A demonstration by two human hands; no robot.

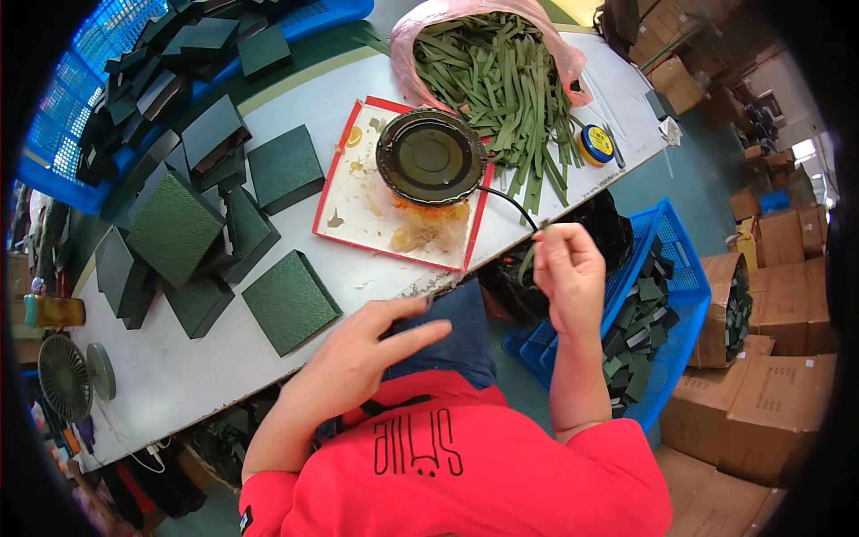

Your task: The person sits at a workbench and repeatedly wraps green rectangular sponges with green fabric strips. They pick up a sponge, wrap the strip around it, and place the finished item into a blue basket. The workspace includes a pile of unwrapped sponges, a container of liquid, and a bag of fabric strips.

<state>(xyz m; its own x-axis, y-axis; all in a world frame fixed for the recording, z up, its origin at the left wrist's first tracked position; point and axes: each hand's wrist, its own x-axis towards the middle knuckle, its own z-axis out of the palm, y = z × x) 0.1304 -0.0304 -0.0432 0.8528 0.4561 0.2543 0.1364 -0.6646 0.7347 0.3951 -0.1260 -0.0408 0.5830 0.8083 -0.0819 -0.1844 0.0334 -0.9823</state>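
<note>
In the head view, we see the right hand (573, 268) just off the near edge of the white desk (161, 385), its thumb and fingers closed in a pinch. A thin, dark, curved strand (512, 200) runs from the right side of a round black pot (390, 161) to those fingertips, and a narrow dark green ribbon strip (525, 267) hangs just below them; we cannot tell whether the two are one piece. The left hand (353, 349) is open with fingers spread, holding nothing we can see, over the near edge and beside a square, dark green, textured box (292, 302). The pot, with dark liquid inside, sits on a white tray with a red rim (362, 197), stained amber, near the middle of the desk's near edge. Behind it, toward the far edge, we find a pink plastic bag (404, 58) spilling flat green ribbon strips (483, 76); a round blue-and-yellow tin (596, 143) lies to their right, close to the near edge. More dark green boxes (176, 228) are heaped toward the desk's left end, where a small green fan (65, 378) stands.
</note>
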